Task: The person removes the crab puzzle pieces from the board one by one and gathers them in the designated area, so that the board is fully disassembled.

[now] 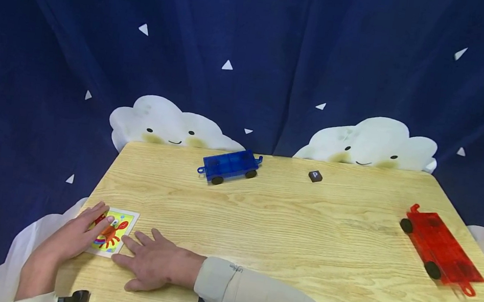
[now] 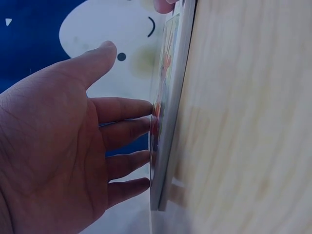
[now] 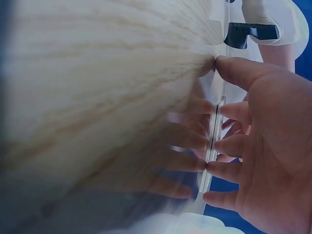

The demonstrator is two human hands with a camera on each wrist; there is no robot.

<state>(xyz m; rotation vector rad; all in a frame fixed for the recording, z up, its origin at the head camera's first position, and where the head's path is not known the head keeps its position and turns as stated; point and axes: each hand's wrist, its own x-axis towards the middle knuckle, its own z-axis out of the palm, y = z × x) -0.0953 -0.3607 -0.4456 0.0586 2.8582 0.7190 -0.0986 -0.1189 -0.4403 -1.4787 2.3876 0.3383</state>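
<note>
A flat square picture puzzle point(image 1: 128, 218) with a white border and a red crab on yellow lies at the left side of the table. My left hand point(image 1: 79, 235) rests its straight fingertips on the picture, covering its left part. In the left wrist view, the fingertips point(image 2: 127, 132) meet the puzzle's face, with the thumb held apart. My right hand point(image 1: 154, 261) is spread palm down at the puzzle's right edge. The right wrist view shows its fingertips point(image 3: 228, 145) on the thin edge of the puzzle point(image 3: 212, 146) and the thumb touching the table.
A blue wheeled toy car base point(image 1: 229, 165) stands at the table's back edge. Right of it lies a small black tile marked P point(image 1: 315, 176). A red wheeled car base point(image 1: 442, 248) is on the right side. The wooden table point(image 1: 284, 214) backs onto a dark blue curtain point(image 1: 252, 49).
</note>
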